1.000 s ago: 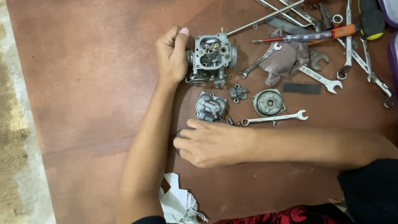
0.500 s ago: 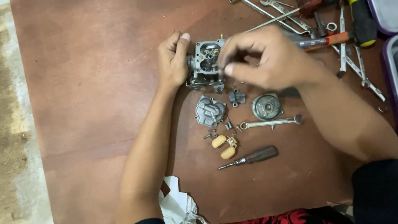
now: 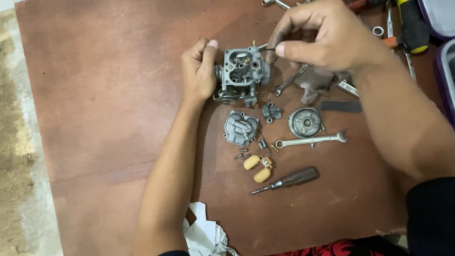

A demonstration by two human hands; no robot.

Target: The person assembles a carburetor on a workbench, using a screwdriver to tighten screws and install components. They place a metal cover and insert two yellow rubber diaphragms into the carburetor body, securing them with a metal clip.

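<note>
Carburettor: we see the grey cast-metal carburettor body (image 3: 244, 72) standing on the reddish-brown wooden board (image 3: 112, 130), near the middle of its far half; we place everything else from this body.
Left hand: our left hand (image 3: 199, 70) is clamped on the body's left flank, thumb up by its top corner, fingers curled round the side.
Right hand: our right hand (image 3: 323, 38) hovers just right of the body and a little above it, thumb and forefinger pinched together on a thin dark pin-like part (image 3: 269, 49) (too small to identify) whose tip reaches the body's upper right edge.
Below the body: a grey metal bowl cover (image 3: 240, 127), a small grey bracket piece (image 3: 271, 111) and a round grey metal cap (image 3: 305, 122) lie close under it.
Further below: a silver open-ended spanner (image 3: 311, 141), a pair of tan plastic floats (image 3: 258, 167) and a brown-handled screwdriver (image 3: 289, 180).
Right of the body: a yellow-and-black screwdriver handle (image 3: 412, 21), beyond our right hand.
Near edge: crumpled white rag (image 3: 209, 241), well below the body.
</note>
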